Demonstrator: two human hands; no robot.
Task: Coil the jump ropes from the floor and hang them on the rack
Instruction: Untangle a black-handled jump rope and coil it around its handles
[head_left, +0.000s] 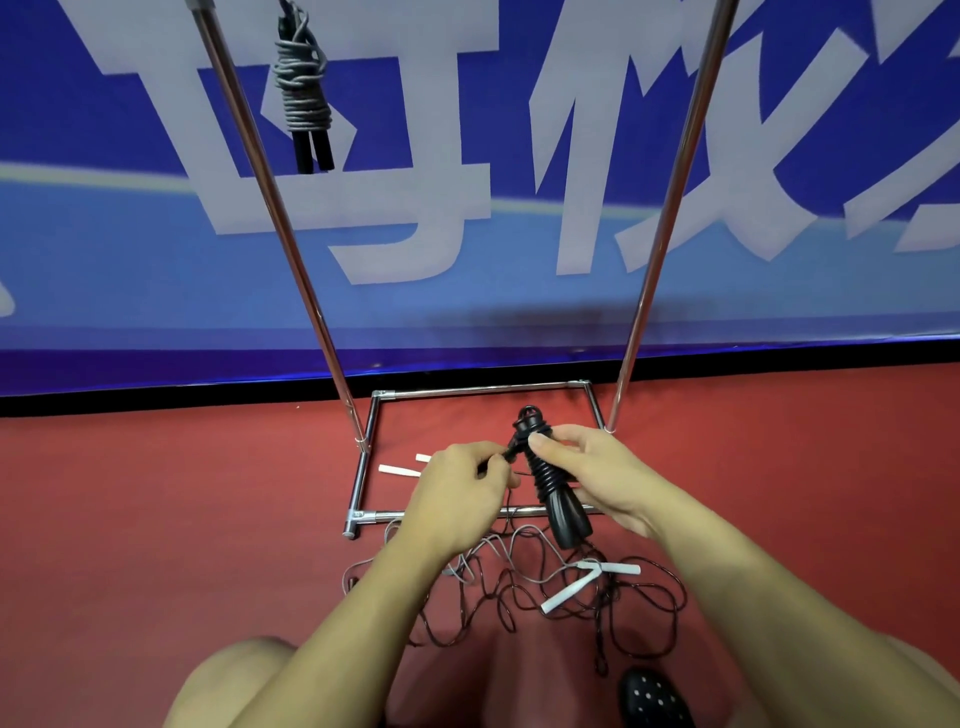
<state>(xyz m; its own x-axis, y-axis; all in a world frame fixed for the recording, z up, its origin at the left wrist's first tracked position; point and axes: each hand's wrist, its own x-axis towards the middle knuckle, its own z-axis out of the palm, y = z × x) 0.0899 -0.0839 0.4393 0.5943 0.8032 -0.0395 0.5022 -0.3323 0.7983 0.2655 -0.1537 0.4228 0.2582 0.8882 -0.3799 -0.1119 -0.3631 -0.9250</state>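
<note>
Here your right hand (587, 467) holds the black jump rope with its ribbed plastic handles (553, 488) upright in front of you, thumb pressed on the upper wraps and fingers curled round the far side, while your left hand (457, 493) pinches the thin black cord just beside the handles, fingers closed on it. The cord already lies in tight turns around the handles, so this rope looks nearly coiled. It will likely handle as a light thing: the handles stiff and easy to grip, the cord thin, springy and smooth, apt to slip loose if you ease off. Keep your thumb on the last turn and take hold at the wrapped middle, not at the bare lower end. A small loop shows at the top of the bundle, which would probably serve for hanging. Below your wrists, a tangle of grey and dark cords with white handles (571, 587) lies on the red floor (156, 493), partly across the base of the chrome tube rack (291, 249). High on that rack hangs a coiled grey rope with black handles (304, 98). The loose cords will snag one another, so lift one handle pair at a time.
</note>
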